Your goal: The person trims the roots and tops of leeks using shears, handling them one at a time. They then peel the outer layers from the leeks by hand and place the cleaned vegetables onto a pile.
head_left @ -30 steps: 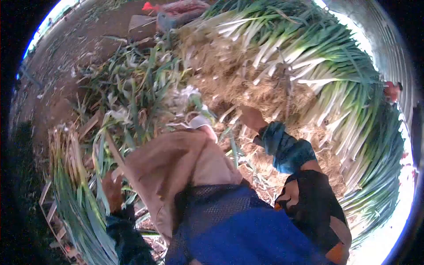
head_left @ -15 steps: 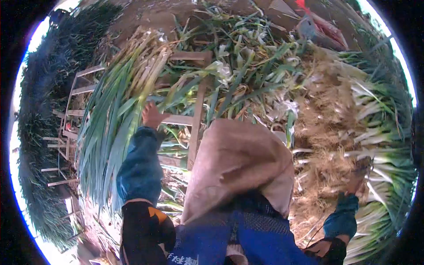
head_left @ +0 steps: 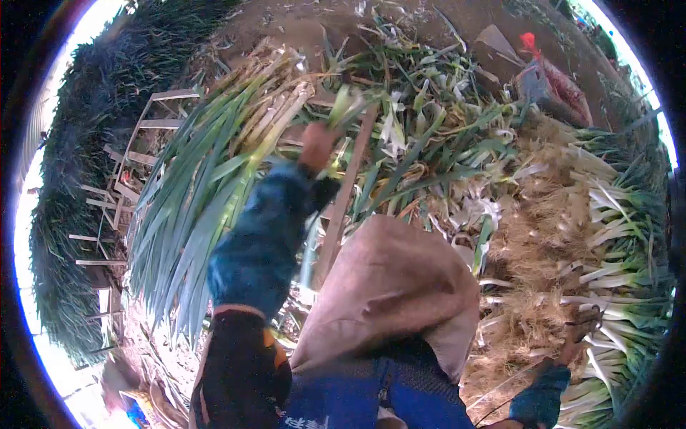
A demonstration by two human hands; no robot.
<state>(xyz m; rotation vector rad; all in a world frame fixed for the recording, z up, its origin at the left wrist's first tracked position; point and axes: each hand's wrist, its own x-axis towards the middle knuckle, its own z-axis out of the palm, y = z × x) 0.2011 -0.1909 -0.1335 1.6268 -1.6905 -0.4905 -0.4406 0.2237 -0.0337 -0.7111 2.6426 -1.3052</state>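
Observation:
My left hand (head_left: 318,145) is above the wooden rack (head_left: 355,161), smeared by motion. Blurred pale-green leek leaves (head_left: 348,105) stick out past its fingertips and seem to be in its grip. To its left, a thick bundle of long green leeks (head_left: 189,193) lies across the rack. At the lower right, my right hand (head_left: 570,350) is closed around a small dark tool (head_left: 587,318), whose kind I cannot make out. That hand is beside the rooty ends of a row of trimmed leeks (head_left: 618,282).
Loose leaf scraps (head_left: 429,129) pile up beyond my cloth-covered lap (head_left: 407,286). A mesh sack (head_left: 554,89) with a red tie stands at the far right. Wooden frames (head_left: 132,171) and a large heap of dark green leeks (head_left: 78,179) fill the left.
My left hand has left the leek bundle and moved right and away from me, with pale-green leaves at its fingers. My right hand stays beside the row, slightly lower in view.

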